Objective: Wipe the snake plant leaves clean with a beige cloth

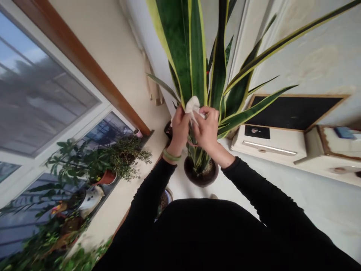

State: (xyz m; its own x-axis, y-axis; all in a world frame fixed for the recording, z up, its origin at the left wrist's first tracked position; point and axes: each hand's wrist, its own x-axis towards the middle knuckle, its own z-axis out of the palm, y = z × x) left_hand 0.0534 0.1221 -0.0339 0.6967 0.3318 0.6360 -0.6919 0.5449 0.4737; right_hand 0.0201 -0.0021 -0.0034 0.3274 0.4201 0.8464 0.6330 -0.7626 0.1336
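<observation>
A tall snake plant [199, 56], green with yellow leaf edges, rises from a dark round pot [201, 180] on the floor. In front of its broad leaves, a crumpled white tissue or cloth [193, 104] is gathered between my hands. My left hand [180, 126] grips it from the left, its fingers bent and pressed close to the leaf. From the right, my right hand [208, 128] pinches the same white piece with curled fingers. Whether the white piece wraps a leaf or only touches it is partly hidden by my fingers.
On the left, a windowsill [105, 197] carries several potted plants, including an orange-brown pot [106, 177]. A white low cabinet [269, 145] with a black panel [293, 111] stands on the right. Long leaves reach out toward the wall. Another pot [166, 199] sits by my left arm.
</observation>
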